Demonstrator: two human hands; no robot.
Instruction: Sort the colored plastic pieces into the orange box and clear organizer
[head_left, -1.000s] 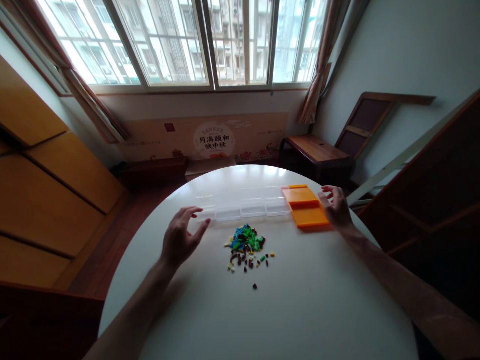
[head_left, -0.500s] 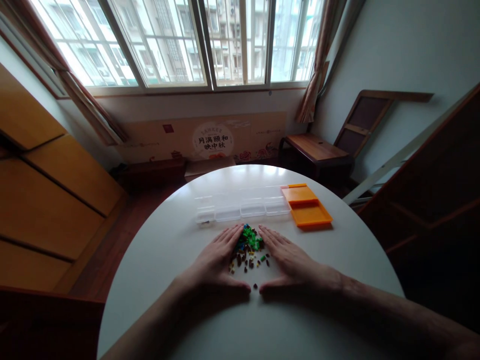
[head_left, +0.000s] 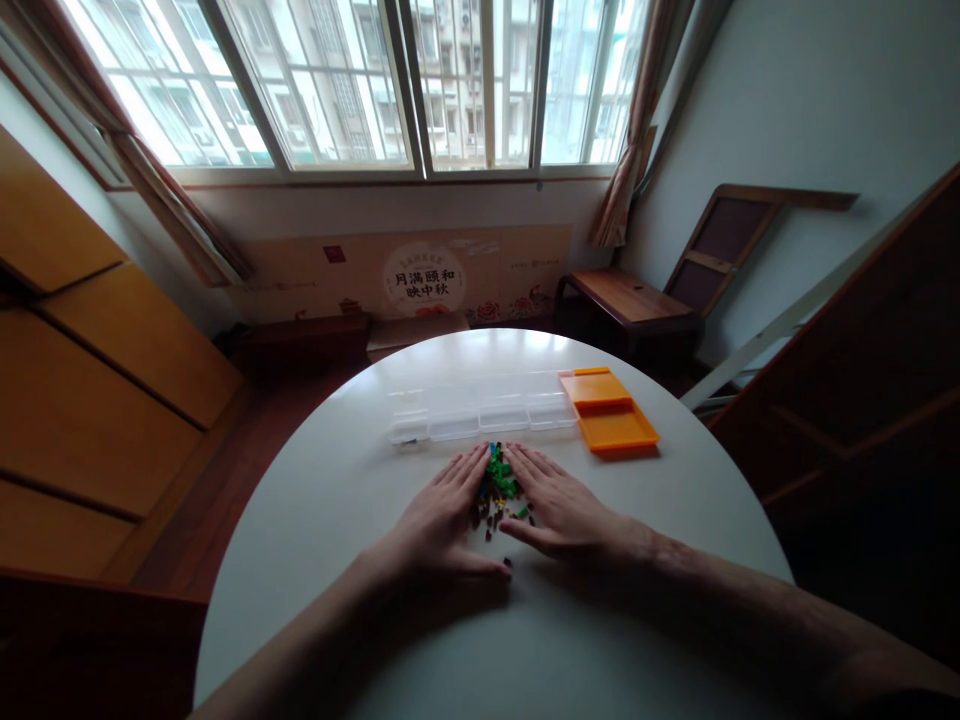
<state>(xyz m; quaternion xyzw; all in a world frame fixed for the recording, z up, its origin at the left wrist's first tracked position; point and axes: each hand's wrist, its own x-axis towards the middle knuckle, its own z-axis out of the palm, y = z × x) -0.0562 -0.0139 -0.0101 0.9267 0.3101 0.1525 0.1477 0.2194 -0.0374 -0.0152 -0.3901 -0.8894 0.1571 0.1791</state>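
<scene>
A small heap of building blocks point(head_left: 502, 482), mostly green and brown with some blue and yellow, lies on the white round table point(head_left: 315, 530). My left hand point(head_left: 448, 522) rests along the heap's left side, fingers stretched out and thumb pointing right. One dark brown piece point(head_left: 508, 563) lies at that thumb's tip. On the right side, my right hand point(head_left: 556, 500) lies with its fingers extended against the pieces, its thumb reaching across the near edge of the heap. Both palms face the table, and some pieces are partly hidden by the fingers.
Beyond the heap stands a clear plastic compartment box point(head_left: 480, 422) with its lid raised. To its right is an orange tray point(head_left: 619, 428) with an orange panel behind it. A wooden stool point(head_left: 626, 295) stands past the table's far right edge.
My hands have come closer together, squeezing the heap narrower. My right thumb has shifted forward to the near pieces, and my left thumb now meets the lone brown piece.
</scene>
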